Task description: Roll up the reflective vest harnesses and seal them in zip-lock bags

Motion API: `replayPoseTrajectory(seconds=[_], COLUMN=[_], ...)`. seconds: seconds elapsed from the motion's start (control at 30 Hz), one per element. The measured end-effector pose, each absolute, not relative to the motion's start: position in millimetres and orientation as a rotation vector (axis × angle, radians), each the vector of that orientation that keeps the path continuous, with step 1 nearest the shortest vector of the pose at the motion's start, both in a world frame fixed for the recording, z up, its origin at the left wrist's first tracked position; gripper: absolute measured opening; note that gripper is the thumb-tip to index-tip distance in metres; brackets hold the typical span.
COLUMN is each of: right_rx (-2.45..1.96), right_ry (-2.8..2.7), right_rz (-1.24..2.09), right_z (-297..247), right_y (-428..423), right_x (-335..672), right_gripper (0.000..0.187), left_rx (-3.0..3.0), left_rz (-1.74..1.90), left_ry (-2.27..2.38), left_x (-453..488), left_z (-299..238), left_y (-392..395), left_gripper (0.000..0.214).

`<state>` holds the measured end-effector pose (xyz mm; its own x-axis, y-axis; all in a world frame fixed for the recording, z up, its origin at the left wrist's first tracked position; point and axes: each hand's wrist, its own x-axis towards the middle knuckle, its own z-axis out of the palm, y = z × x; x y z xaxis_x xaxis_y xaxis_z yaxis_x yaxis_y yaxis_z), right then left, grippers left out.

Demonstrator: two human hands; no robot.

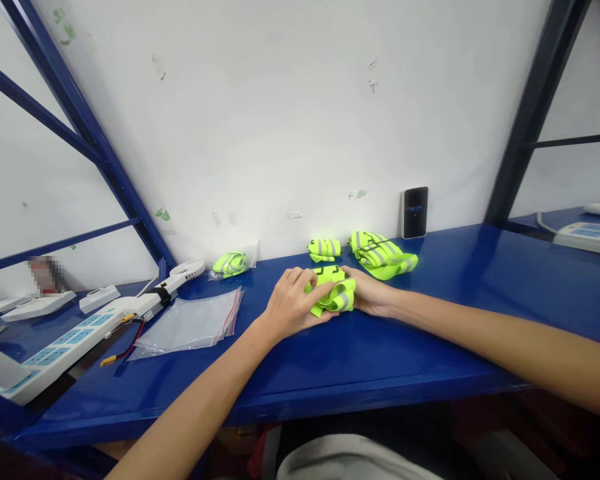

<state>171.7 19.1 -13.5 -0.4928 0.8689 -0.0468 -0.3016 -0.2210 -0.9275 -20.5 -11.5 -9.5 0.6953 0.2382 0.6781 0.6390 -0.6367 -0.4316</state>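
My left hand [291,301], right hand [369,292] grasp yellow-green reflective strap bundle [343,295]. Looks light, soft, floppy; I'd hold left and right sides.

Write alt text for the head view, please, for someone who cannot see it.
A person's left hand and right hand hold a neon-yellow reflective bundle at a blue table. Two similar bundles lie behind, clear plastic bags to the left.

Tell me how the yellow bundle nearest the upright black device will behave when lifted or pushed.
The yellow bundle would probably sag, since a loose flap trails from it. It looks like thin fabric, so likely light. Its uneven folds suggest sliding rather than rolling.
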Motion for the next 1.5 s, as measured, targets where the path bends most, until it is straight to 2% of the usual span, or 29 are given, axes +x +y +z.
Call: replayPoseTrajectory(seconds=[0.27,0.33,0.47,0.53,0.7,0.87,1.07,1.27,1.5], right_rx=[-0.711,-0.69,-0.674,-0.647,-0.441,-0.548,-0.596,-0.673,-0.563], right_ry=[-1.16,-1.153,-1.166,-1.181,-1.294,-1.543,-1.667,-1.882,-1.969], right_rz=[1.916,1.903,1.865,1.878,1.966,1.676,1.464,1.043,0.987], right_z=[-17.5,-21.6,-28.0,-25.1,-9.0,-7.1,-7.8,-11.1,-8.1], right_y=[22.8,23.5,23.4,21.4,14.7,11.9,6.1,6.0,-0.6], right_x=[173.0,172.4,172.4,174.1,180.3,179.8,176.5,178.0,174.7], right_gripper=[0.03,0.037,0.063,0.067,0.046,0.068,0.056,0.04,0.041], left_rx=[-2.483,-2.546,-2.655,-2.661,-2.579,-2.554,-2.494,-2.553,-2.53], left_rz=[-1.194,-1.161,-1.102,-1.119,-1.256,-1.354,-1.508,-1.422,-1.313], left_ry=[-0.983,-0.987,-1.034,-1.059,-1.155,-1.187,-1.198,-1.351,-1.336], left_x=[-11.8,-11.8,-12.4,-13.4,-19.2,-19.7,-14.8,-16.7,-15.2], left_z=[-15.1,-14.3,-14.7,-15.1,-14.2,-12.7,-17.9,-19.7,-15.3], left_y=[-12.1,-12.4,-11.2,-10.5,-7.8,-7.1,-6.7,-6.6,-7.4], left_gripper=[0.01,0.008,0.011,0.014,0.019,0.02,0.023,0.058,0.032])
